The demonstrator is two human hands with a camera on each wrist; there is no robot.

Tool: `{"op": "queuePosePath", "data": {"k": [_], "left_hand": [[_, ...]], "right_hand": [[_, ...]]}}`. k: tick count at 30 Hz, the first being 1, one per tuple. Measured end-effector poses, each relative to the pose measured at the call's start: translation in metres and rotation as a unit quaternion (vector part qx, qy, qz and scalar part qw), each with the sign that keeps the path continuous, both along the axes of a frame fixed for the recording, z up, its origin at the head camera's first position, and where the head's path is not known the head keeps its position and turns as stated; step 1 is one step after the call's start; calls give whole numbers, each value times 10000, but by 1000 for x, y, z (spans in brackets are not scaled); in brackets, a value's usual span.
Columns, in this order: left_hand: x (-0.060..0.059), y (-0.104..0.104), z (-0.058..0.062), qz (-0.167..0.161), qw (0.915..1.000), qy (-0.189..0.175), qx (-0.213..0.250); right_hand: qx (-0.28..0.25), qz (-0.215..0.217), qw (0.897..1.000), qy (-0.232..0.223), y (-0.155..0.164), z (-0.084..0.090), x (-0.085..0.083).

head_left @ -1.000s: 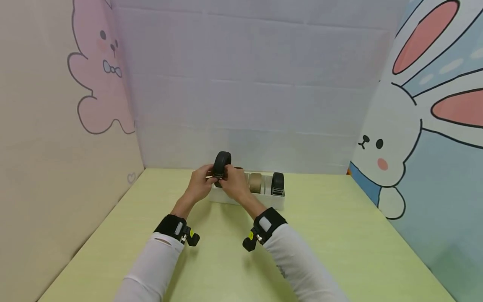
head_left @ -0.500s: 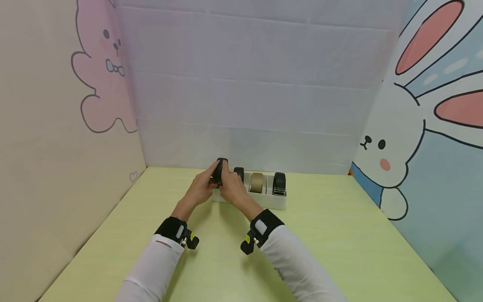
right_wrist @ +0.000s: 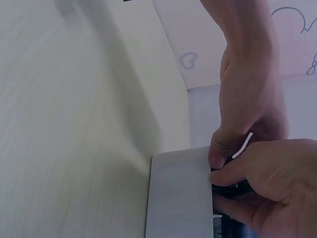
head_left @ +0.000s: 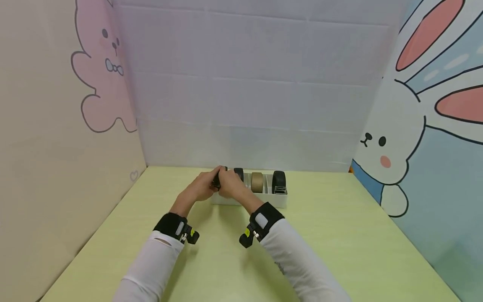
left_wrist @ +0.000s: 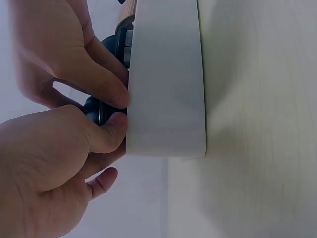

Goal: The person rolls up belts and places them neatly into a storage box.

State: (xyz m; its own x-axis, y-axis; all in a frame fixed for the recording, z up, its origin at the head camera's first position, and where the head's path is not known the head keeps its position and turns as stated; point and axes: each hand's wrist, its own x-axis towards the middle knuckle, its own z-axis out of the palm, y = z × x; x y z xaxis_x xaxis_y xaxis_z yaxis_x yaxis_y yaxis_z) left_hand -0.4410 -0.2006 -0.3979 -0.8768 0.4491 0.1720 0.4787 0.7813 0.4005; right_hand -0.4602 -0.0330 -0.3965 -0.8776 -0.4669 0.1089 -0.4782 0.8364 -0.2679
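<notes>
Both hands meet at the left end of a white box (head_left: 268,200) with compartments. A rolled black belt (head_left: 216,182) is pinched between them, low in the leftmost compartment and mostly covered by fingers. My left hand (head_left: 200,186) grips its left side, thumb at the box's front rim in the left wrist view. My right hand (head_left: 232,184) holds the other side, its thumb beside the left one. Close to the right hand stands a second rolled black belt (head_left: 238,173), partly hidden. Further right are a rolled tan belt (head_left: 257,183) and a black belt with a silver buckle (head_left: 279,180).
The box stands on a pale yellow-green table (head_left: 320,235), near the white back wall (head_left: 249,105). Side walls with cartoon rabbit (head_left: 388,163) and bear (head_left: 96,84) drawings bound the table. A strapped camera sits on each wrist.
Both hands have lowered the rolled black belt from above the box into its leftmost compartment. The fingers have closed in over its top, and the other belts stay where they were.
</notes>
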Motion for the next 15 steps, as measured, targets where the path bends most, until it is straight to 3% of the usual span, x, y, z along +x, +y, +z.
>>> {"op": "queuePosePath", "data": {"k": [2, 5, 9, 10, 14, 15], "left_hand": [[1, 2, 2, 27, 9995, 115, -284], [2, 4, 4, 153, 9975, 256, -643], [3, 5, 5, 308, 9956, 266, -846], [4, 5, 5, 346, 9952, 267, -870], [8, 5, 3, 518, 9924, 466, -1009], [11, 5, 3, 560, 9917, 545, -1021]], "right_hand": [[54, -11, 9999, -137, -2, -14, -17], [170, 104, 9997, 171, -1, -42, -40], [446, 308, 9977, 415, 3, -28, -14], [404, 397, 9968, 556, 5, -27, -8], [49, 695, 9949, 728, 25, 4, 45], [-98, 857, 9914, 982, 34, -4, 45]]}}
